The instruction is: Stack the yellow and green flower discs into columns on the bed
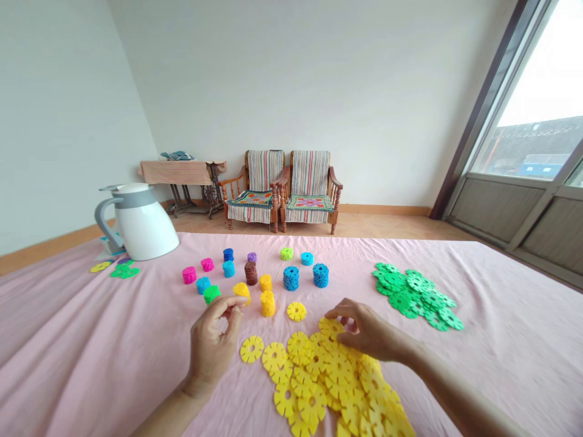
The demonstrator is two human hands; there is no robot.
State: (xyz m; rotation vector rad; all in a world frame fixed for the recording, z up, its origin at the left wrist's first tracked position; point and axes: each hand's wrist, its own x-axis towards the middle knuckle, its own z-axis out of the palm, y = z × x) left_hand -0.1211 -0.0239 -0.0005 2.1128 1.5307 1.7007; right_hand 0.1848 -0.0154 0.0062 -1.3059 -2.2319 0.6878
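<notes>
My left hand [213, 345] is curled, thumb and fingertips closed at a short stack of yellow snowflake discs [242, 291] that is partly hidden behind the fingers. On the right, my right hand [367, 331] has its fingers bent over a yellow snowflake disc [330, 325] at the top edge of a loose pile of yellow discs [314, 400]. Two single yellow discs lie apart, one disc [251, 349] by my left hand and another disc [296, 311] between the hands. Upright yellow stacks [267, 305] stand just beyond.
Small stacks in several colours stand farther back, among them a brown stack [251, 273], a blue stack [291, 279] and a pink stack [189, 275]. Green discs [414, 292] lie spread at right. A white jug [146, 224] stands at back left on the pink cloth [510, 328].
</notes>
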